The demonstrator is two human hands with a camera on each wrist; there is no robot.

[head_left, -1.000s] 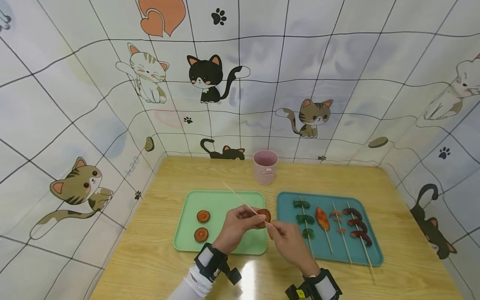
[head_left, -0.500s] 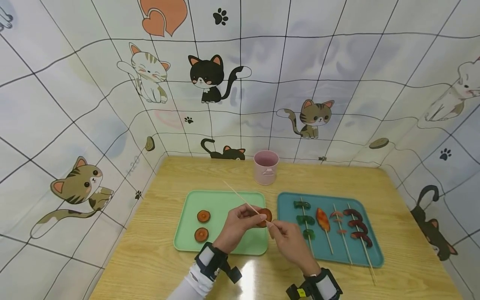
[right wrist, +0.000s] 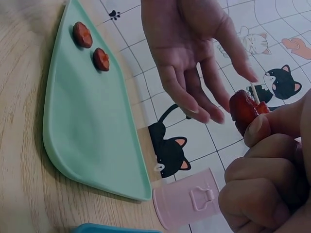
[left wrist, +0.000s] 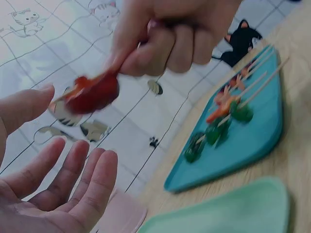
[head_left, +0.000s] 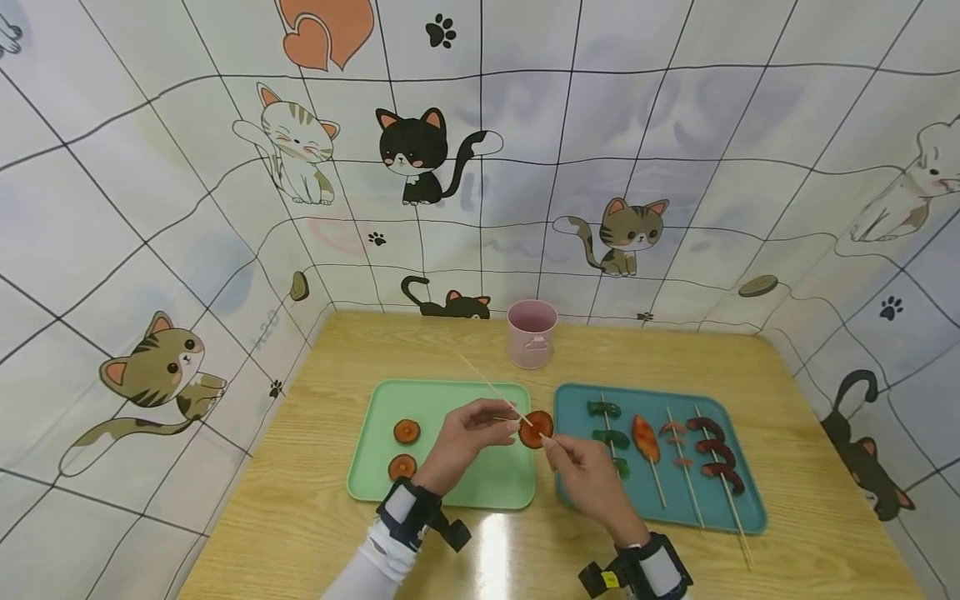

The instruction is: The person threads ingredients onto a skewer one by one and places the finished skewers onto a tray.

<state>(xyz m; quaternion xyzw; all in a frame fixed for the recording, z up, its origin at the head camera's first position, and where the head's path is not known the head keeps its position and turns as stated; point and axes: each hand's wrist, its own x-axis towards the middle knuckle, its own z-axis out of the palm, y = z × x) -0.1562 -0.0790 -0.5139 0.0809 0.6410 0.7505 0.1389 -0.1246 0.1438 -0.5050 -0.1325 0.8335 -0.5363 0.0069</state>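
My right hand [head_left: 588,475] pinches a thin wooden skewer [head_left: 491,385] close beside a round, glossy reddish-brown mushroom [head_left: 536,430]. The skewer runs across that mushroom, its long free end pointing up and left. The right hand's other fingers are curled into the palm in the right wrist view. My left hand [head_left: 465,437] is at the mushroom's left, fingers loosely spread; its thumb [right wrist: 238,53] reaches to the skewer in the right wrist view. Two similar mushrooms, an upper one [head_left: 407,431] and a lower one [head_left: 402,467], lie on the green tray [head_left: 495,496] below the hands.
On the right, a blue tray [head_left: 577,408] carries loaded skewers: green pieces [head_left: 612,439], an orange-red piece [head_left: 645,438], small pink pieces [head_left: 678,442] and dark red curled pieces [head_left: 718,454]. A pink cup [head_left: 531,337] stands at the back, near the cat-patterned wall covering.
The left hand has let go of the mushroom and skewer, opening and drawing slightly left. Mushroom and skewer have shifted slightly right with the right hand, and the mushroom's face now shows more fully.
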